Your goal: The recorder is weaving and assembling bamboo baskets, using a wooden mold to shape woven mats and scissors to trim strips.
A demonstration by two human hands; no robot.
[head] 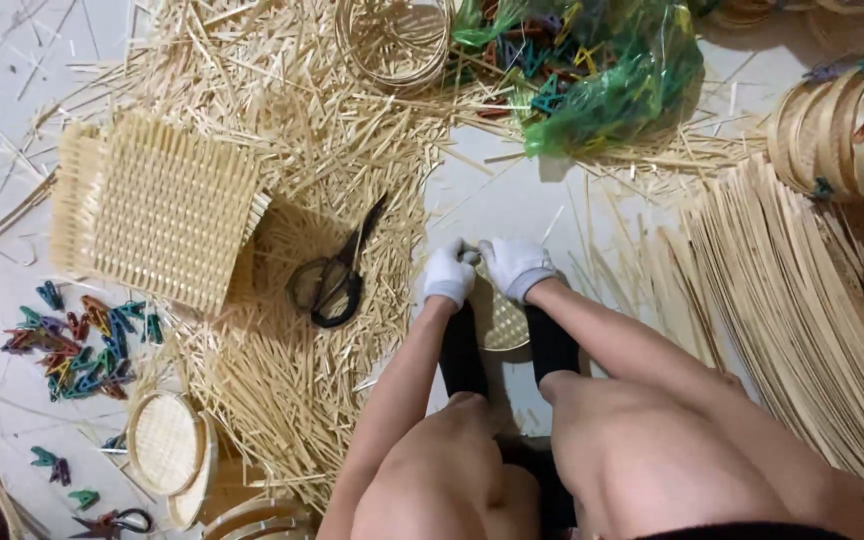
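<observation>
Woven bamboo tray [504,322] is held on the floor between the shins, its upper rim gripped by the gloved left hand [449,273] and right hand [515,266], both closed on it. Weaving appears done; the rim seems unfinished. Scissors [335,275] lie nearby on bamboo offcuts [292,380], with finished trays [164,442] stacked beyond

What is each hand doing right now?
Left hand: closed on the rim of the small woven tray.
Right hand: closed on the same tray's rim.

Scissors [332,280] are laid on the straw pile [292,380], woven mat [167,215] to their left, clips [77,345] below that.
</observation>
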